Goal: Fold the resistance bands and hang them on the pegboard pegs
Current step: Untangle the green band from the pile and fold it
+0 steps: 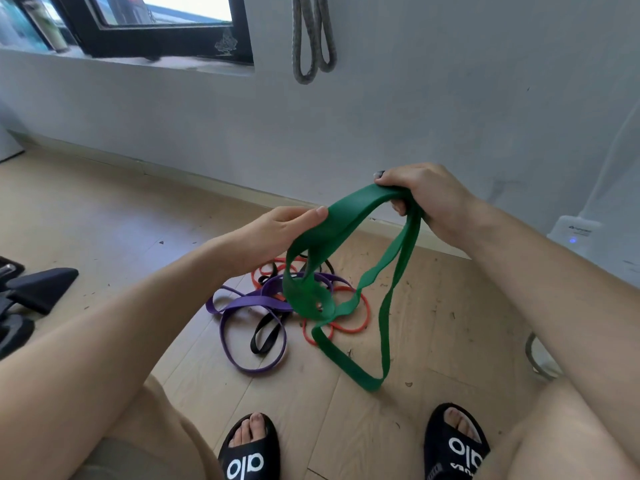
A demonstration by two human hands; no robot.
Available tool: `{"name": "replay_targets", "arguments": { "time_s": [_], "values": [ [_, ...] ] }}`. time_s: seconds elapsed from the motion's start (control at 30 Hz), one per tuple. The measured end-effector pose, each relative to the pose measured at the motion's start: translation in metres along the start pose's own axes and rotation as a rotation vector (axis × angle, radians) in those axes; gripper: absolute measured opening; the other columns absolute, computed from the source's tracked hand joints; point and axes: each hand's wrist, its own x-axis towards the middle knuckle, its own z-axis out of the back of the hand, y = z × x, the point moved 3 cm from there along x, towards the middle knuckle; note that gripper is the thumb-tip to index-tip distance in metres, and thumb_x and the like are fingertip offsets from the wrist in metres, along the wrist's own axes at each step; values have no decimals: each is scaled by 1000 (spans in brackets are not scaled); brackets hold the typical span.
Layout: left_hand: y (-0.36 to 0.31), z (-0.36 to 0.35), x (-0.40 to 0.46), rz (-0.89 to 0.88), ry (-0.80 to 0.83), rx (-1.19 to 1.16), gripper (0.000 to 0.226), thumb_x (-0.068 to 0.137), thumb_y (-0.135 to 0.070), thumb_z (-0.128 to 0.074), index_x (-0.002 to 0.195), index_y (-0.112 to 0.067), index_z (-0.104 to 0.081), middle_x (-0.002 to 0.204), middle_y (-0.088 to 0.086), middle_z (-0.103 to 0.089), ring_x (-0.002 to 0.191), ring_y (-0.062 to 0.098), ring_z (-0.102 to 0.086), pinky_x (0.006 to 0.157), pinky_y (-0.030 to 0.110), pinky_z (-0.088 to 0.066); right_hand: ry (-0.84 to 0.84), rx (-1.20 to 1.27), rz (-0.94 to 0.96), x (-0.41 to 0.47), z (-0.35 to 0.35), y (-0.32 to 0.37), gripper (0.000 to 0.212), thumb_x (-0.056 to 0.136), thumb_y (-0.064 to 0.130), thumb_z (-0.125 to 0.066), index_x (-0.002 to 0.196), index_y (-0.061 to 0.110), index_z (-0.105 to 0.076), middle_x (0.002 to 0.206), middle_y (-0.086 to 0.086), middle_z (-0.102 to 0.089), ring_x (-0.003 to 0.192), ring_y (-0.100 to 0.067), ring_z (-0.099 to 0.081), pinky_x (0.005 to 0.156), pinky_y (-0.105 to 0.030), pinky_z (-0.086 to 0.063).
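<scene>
A wide green resistance band stretches between both hands above the floor. My right hand grips one bend of it with curled fingers, and my left hand pinches another stretch between thumb and fingers. Long green loops hang down to about shin height. Beneath them on the wooden floor lies a tangled pile: a purple band, a thin red band and a black band. A grey band hangs folded on the white wall above; its peg is out of frame.
My two feet in black slides stand at the bottom. Black equipment lies on the floor at left. A white device with a blue light and cable sits at right by the wall. A dark-framed window is upper left.
</scene>
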Motion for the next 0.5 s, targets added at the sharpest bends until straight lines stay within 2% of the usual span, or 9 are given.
{"name": "replay_targets", "arguments": {
  "time_s": [0.07, 0.1, 0.13, 0.2, 0.27, 0.33, 0.4, 0.47, 0.5],
  "values": [
    [-3, 3, 0, -19, -35, -7, 33, 106, -41, -49, 107, -24, -77, 103, 4, -78, 92, 15, -69, 87, 30, -52, 25, -53, -16, 0, 1, -2, 26, 95, 20, -58, 73, 6, -58, 57, -4, -44, 56, -17, -38, 55, -26, -32],
    [-4, 5, -1, -28, -40, -6, 32, 105, -39, -51, 101, -24, -79, 98, 5, -77, 87, 16, -67, 84, 31, -52, 46, -80, -23, 0, 1, -3, 32, 95, 20, -58, 65, 9, -57, 58, -4, -47, 56, -16, -41, 56, -24, -35],
    [-6, 6, -1, -39, -41, 5, 33, 105, -36, -53, 91, -26, -80, 87, 0, -75, 80, 12, -65, 79, 28, -49, 73, -108, -27, -1, 0, -4, 34, 96, 21, -58, 63, 12, -59, 61, -4, -51, 58, -16, -45, 58, -24, -39],
    [-10, 6, -2, -51, -40, 40, 43, 106, -33, -54, 69, -35, -77, 67, -16, -65, 62, 3, -57, 66, 20, -43, 155, -175, -27, -3, -3, -6, 29, 98, 27, -58, 77, 11, -71, 74, -8, -62, 69, -18, -56, 69, -32, -48],
    [-12, 4, -2, -57, -45, 71, 48, 105, -33, -55, 60, -34, -71, 58, -18, -55, 54, 2, -47, 57, 18, -36, 239, -222, -32, -6, -12, -7, 38, 101, 40, -55, 92, 8, -74, 85, -11, -70, 75, -24, -59, 80, -39, -51],
    [-13, 0, -1, -77, -32, 93, 41, 104, -35, -57, 66, -26, -67, 61, -9, -49, 57, 10, -42, 56, 22, -32, 295, -232, -30, -8, -26, -5, 45, 102, 46, -52, 94, 8, -75, 89, -12, -73, 77, -30, -62, 85, -40, -51],
    [-12, -4, -1, -73, -6, 91, 29, 102, -38, -61, 84, -16, -64, 73, 2, -50, 68, 19, -43, 64, 31, -33, 347, -214, -32, -9, -38, -4, 43, 102, 46, -53, 89, 11, -75, 86, -10, -74, 78, -25, -66, 85, -40, -50],
    [-9, -6, -3, -30, 37, 92, 34, 102, -44, -59, 105, -11, -64, 88, 5, -60, 79, 22, -54, 75, 38, -41, 395, -202, -58, -10, -44, -6, 39, 101, 43, -56, 88, 11, -76, 85, -7, -74, 80, -20, -68, 83, -37, -50],
    [-7, -7, -5, -2, 70, 99, 35, 104, -45, -55, 116, -13, -66, 99, 2, -69, 88, 22, -63, 83, 38, -47, 420, -204, -64, -10, -45, -6, 38, 101, 42, -58, 90, 10, -76, 84, -6, -74, 80, -19, -67, 81, -34, -49]
  ]
}}
